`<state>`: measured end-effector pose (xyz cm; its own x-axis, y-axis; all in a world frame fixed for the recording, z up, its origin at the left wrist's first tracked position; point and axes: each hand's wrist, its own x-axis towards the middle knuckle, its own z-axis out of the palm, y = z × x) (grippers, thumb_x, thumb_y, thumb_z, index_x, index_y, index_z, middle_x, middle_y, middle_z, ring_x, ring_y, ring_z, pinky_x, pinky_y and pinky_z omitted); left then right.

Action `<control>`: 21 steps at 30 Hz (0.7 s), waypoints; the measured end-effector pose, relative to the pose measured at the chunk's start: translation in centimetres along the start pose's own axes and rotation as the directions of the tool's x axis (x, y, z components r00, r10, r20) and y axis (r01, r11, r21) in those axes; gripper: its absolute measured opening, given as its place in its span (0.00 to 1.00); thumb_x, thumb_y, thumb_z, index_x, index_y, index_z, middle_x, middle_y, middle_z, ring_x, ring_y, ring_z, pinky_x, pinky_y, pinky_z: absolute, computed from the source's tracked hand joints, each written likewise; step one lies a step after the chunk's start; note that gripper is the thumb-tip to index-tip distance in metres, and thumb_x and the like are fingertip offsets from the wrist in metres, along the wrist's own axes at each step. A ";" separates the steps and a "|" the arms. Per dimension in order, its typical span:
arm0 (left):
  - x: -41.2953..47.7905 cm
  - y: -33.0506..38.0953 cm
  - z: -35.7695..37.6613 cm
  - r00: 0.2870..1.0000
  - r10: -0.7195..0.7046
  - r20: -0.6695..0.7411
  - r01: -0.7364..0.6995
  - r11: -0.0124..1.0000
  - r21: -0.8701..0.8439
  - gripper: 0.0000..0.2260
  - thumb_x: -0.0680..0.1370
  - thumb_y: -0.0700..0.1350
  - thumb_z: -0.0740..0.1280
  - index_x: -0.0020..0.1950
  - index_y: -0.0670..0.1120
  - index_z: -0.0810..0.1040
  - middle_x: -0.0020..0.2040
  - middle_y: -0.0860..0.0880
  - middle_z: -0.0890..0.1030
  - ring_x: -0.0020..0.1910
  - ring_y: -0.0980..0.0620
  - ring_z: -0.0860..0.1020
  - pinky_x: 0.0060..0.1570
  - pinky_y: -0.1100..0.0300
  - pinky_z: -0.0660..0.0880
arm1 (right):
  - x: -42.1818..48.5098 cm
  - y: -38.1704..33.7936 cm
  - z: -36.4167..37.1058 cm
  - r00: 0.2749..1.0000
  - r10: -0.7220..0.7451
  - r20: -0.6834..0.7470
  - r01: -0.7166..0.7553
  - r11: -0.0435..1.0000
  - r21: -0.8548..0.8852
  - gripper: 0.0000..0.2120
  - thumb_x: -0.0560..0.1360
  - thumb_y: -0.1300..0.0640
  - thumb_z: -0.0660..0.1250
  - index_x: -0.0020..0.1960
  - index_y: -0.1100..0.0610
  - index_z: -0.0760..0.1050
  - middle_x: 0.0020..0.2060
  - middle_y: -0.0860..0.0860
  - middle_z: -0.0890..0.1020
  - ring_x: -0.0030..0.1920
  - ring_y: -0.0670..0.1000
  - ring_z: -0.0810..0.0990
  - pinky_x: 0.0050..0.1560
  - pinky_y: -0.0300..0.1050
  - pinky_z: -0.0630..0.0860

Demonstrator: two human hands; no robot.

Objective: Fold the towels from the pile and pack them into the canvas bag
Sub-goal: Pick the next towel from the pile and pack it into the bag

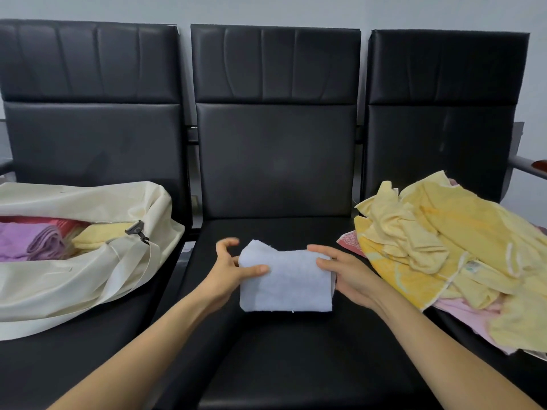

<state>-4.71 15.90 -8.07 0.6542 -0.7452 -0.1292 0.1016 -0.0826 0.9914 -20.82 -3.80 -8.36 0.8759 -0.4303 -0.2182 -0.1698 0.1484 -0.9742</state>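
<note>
A folded pale blue towel (285,281) lies on the middle black seat (296,350). My left hand (229,270) holds its left edge, with the thumb on top and the other fingers curled behind. My right hand (343,272) grips its right edge, fingers over the top. On the left seat the cream canvas bag (88,279) lies open, with purple, red and yellow folded towels (44,239) inside. A pile of unfolded yellow and pink towels (450,253) covers the right seat.
Three black padded chairs stand in a row against a pale wall, with tall backrests (275,128). A black buckle and strap (137,232) hang across the bag's mouth. A chair armrest (529,167) sticks out at the far right.
</note>
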 end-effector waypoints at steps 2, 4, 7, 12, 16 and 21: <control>-0.1 0.6 -0.7 0.996 0.056 0.072 -0.060 0.996 0.064 0.38 0.64 0.38 0.80 0.67 0.58 0.66 0.59 0.46 0.78 0.58 0.48 0.79 0.53 0.58 0.77 | -0.3 -0.6 0.4 0.998 -0.051 0.042 0.052 0.998 -0.021 0.24 0.72 0.64 0.73 0.63 0.46 0.74 0.64 0.49 0.75 0.65 0.51 0.74 0.66 0.51 0.73; -0.6 1.2 -1.1 0.985 0.077 0.152 -0.118 0.951 0.285 0.33 0.65 0.38 0.79 0.64 0.60 0.73 0.63 0.52 0.74 0.63 0.51 0.74 0.55 0.61 0.75 | -0.7 -1.0 1.0 0.995 -0.073 0.063 0.079 0.991 -0.105 0.30 0.68 0.66 0.75 0.63 0.44 0.72 0.64 0.48 0.74 0.65 0.51 0.73 0.64 0.50 0.75; -1.1 1.4 -1.2 0.988 0.122 0.090 -0.152 0.806 0.573 0.33 0.68 0.40 0.77 0.68 0.59 0.70 0.63 0.52 0.70 0.62 0.54 0.69 0.52 0.69 0.68 | -1.1 -1.7 2.5 0.993 -0.120 0.017 0.115 0.892 -0.436 0.34 0.67 0.64 0.77 0.66 0.44 0.69 0.64 0.46 0.71 0.64 0.49 0.71 0.61 0.47 0.76; -1.4 0.9 -0.6 0.939 0.333 -0.086 -0.198 0.729 0.655 0.32 0.70 0.41 0.74 0.71 0.54 0.70 0.55 0.49 0.72 0.56 0.53 0.71 0.49 0.69 0.66 | -1.3 -2.0 4.7 0.956 -0.268 -0.116 0.070 0.597 -0.799 0.35 0.69 0.58 0.74 0.73 0.48 0.63 0.65 0.53 0.69 0.62 0.53 0.72 0.58 0.40 0.69; -1.4 0.5 -0.5 0.881 0.457 -0.123 -0.224 0.633 0.741 0.30 0.72 0.40 0.72 0.72 0.54 0.69 0.48 0.53 0.69 0.49 0.56 0.70 0.42 0.75 0.65 | -0.8 -4.9 6.7 0.897 0.128 -0.422 -0.416 0.568 -0.711 0.29 0.74 0.58 0.72 0.72 0.58 0.65 0.68 0.56 0.69 0.67 0.54 0.69 0.62 0.42 0.67; -1.4 0.0 -0.8 0.836 0.543 -0.076 -0.233 0.478 0.847 0.21 0.73 0.39 0.70 0.66 0.50 0.75 0.46 0.51 0.71 0.48 0.52 0.71 0.46 0.62 0.67 | 1.3 -6.8 8.3 0.726 0.327 -0.605 -0.686 0.274 -0.674 0.24 0.73 0.57 0.71 0.66 0.61 0.71 0.55 0.56 0.72 0.59 0.51 0.73 0.59 0.41 0.69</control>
<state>-5.04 17.49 -7.86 0.6595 -0.6176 0.4286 -0.7386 -0.4260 0.5225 -14.75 2.02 -1.59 0.3068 -0.8027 -0.5114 -0.9517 -0.2645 -0.1558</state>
